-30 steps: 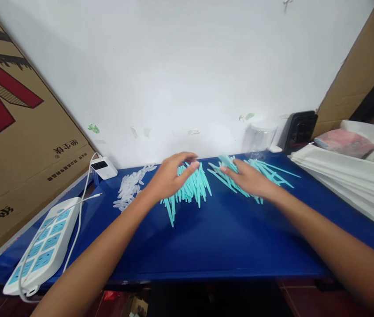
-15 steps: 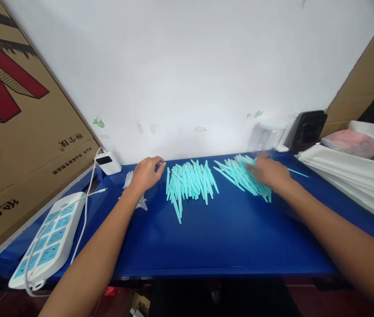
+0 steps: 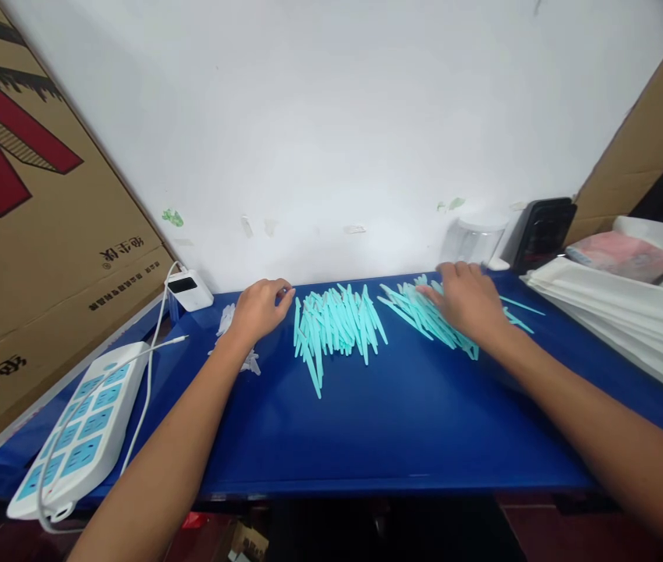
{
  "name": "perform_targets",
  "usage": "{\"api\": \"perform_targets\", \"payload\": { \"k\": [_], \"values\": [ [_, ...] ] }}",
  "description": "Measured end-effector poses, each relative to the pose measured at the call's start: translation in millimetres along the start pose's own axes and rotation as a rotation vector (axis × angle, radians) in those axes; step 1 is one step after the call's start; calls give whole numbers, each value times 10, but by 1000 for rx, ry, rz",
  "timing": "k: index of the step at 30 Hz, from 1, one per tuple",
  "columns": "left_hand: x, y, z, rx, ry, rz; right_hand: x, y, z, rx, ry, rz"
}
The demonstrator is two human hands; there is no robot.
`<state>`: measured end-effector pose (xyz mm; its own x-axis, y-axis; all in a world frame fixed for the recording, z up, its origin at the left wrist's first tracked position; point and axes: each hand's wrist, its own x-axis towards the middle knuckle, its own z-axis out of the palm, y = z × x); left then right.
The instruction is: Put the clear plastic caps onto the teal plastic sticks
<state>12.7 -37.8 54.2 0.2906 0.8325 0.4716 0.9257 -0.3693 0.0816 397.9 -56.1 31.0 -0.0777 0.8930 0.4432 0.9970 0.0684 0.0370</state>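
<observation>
My left hand (image 3: 262, 307) rests by the left pile of sticks, thumb and fingertips pinched together; what they hold, if anything, is too small to make out. Partly under the left wrist lie small translucent plastic pieces (image 3: 252, 361). A pile of slim, tapered turquoise plastic sticks (image 3: 336, 320) lies in the middle of the blue table (image 3: 366, 429). Over the second pile of turquoise sticks (image 3: 418, 308), on the right, is my right hand (image 3: 465, 300). Its fingers are stretched out with the thumb apart, and it covers part of that pile. Several loose sticks (image 3: 518, 320) show beyond the right wrist.
On the left are a white power strip (image 3: 82, 429), a white device (image 3: 189, 289) with cables, and a large cardboard box (image 3: 73, 234). Behind the right hand stands a clear container (image 3: 475, 238) beside a black object (image 3: 543, 234). Stacked white trays (image 3: 624, 304) are at the right.
My right hand has shifted slightly left and back over the right pile, and another loose stick now shows to its right. My left hand has stayed in place.
</observation>
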Motion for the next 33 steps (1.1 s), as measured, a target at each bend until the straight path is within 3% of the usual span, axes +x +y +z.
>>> {"api": "perform_targets", "payload": {
  "k": [4, 7, 15, 21, 25, 27, 31, 33],
  "values": [
    [-6, 8, -3, -17, -7, 0, 41, -171, 125, 143, 23, -334],
    [-9, 9, 15, -25, -9, 0, 55, -251, 253, 162, -32, -426],
    [6, -94, 11, -37, -3, -28, 17, -336, 374, 139, -41, -90],
    [-1, -249, -83, -16, 36, -76, -32, -355, 383, 76, -15, -43],
    [-13, -283, -61, 35, 16, -97, -54, -430, 208, 161, 61, -59],
    [-18, -277, -31, 70, -5, -112, -39, -546, 88, 276, -35, -41],
    [-32, -262, 11, 103, -27, -144, 70, -876, -47, 295, -459, 28],
    [-42, -268, 12, 97, -22, -144, 148, -1023, -47, 230, -518, 44]
  ]
}}
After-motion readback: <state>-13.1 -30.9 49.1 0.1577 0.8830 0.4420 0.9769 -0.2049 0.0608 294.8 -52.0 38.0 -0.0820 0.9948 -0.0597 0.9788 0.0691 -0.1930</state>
